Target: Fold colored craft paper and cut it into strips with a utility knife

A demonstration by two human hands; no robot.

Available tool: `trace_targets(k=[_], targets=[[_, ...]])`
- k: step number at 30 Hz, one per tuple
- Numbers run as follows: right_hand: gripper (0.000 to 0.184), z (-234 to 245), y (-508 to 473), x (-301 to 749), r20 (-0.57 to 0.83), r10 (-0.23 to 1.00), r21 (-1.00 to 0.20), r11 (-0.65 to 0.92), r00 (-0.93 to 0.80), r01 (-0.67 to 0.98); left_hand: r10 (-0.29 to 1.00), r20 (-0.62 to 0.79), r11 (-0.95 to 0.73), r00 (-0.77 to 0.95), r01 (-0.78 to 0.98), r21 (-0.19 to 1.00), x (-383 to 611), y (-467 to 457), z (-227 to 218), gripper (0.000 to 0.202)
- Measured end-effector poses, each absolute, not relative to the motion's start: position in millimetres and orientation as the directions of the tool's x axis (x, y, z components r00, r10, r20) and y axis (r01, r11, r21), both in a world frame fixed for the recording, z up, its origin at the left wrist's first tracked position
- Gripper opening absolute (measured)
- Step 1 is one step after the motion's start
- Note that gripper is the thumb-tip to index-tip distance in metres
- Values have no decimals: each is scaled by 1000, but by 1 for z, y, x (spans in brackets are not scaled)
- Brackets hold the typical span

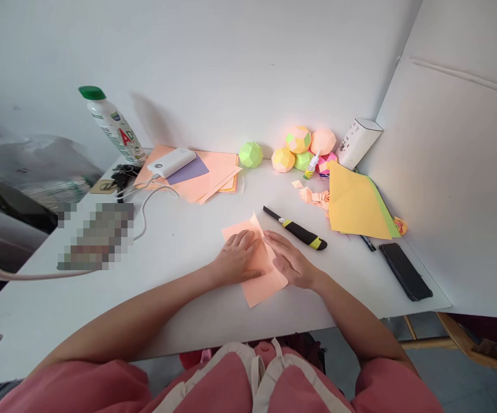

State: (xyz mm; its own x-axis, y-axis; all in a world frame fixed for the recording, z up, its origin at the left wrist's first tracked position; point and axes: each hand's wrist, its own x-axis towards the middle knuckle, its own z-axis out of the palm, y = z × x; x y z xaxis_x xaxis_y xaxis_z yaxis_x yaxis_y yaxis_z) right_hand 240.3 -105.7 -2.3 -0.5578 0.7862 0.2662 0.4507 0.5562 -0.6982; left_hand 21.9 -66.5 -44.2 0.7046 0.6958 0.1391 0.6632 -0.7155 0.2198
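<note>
A sheet of peach paper (252, 293) lies on the white table in front of me, its right side raised into a flap. My left hand (237, 258) rests flat on the sheet, fingers stretched out and thumb apart. Along the flap, my right hand (294, 263) presses from the right with its fingers extended and thumb spread from them. Just beyond the hands is a black and yellow utility knife (302, 234), touched by neither. Part of the paper under my fingers is hidden.
Several paper balls (251, 155) and a small glue bottle (311, 166) stand by the wall. Yellow sheets (356, 206), paper scraps (319, 198) and a black phone (406, 271) lie right. Back left are peach sheets (197, 186), a white power bank (172, 163) and a bottle (115, 127).
</note>
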Motion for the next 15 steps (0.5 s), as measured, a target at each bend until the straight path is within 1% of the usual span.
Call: trace_targets(k=[2,4,5,6,7,8,10,12,13,14,15], targets=[[62,-1,-110,237,179,749,-683,561,-638,467,695,140,-710,706,642,289,21,-64,-39,73],[69,-1,-112,235,81,721,-660,556,-688,505,703,130,-677,700,602,423,19,-59,-32,50],[70,-1,-113,234,36,715,-646,549,-698,529,733,119,-622,670,589,515,17,-55,-28,38],[71,-2,-113,233,-4,711,-629,545,-703,555,774,102,-545,624,577,608,14,-50,-25,30],[72,-3,-113,231,-39,706,-603,547,-707,580,838,77,-435,540,575,693,11,-44,-22,29],[72,-4,-113,230,-69,700,-571,556,-711,604,906,47,-309,420,583,752,7,-39,-21,27],[70,-7,-112,228,-101,686,-494,594,-720,635,967,30,-181,252,602,777,-1,-28,-20,27],[68,-9,-111,225,-111,675,-431,628,-729,648,991,52,-115,119,615,780,-7,-22,-23,32],[67,-10,-111,225,-112,674,-410,638,-730,652,995,86,-103,57,614,783,-7,-21,-25,36],[67,-10,-111,224,-109,673,-395,646,-732,653,988,157,-127,5,612,781,-7,-21,-27,40],[67,-10,-111,224,-106,671,-386,652,-734,652,965,262,-198,-14,614,764,-5,-22,-29,41]])
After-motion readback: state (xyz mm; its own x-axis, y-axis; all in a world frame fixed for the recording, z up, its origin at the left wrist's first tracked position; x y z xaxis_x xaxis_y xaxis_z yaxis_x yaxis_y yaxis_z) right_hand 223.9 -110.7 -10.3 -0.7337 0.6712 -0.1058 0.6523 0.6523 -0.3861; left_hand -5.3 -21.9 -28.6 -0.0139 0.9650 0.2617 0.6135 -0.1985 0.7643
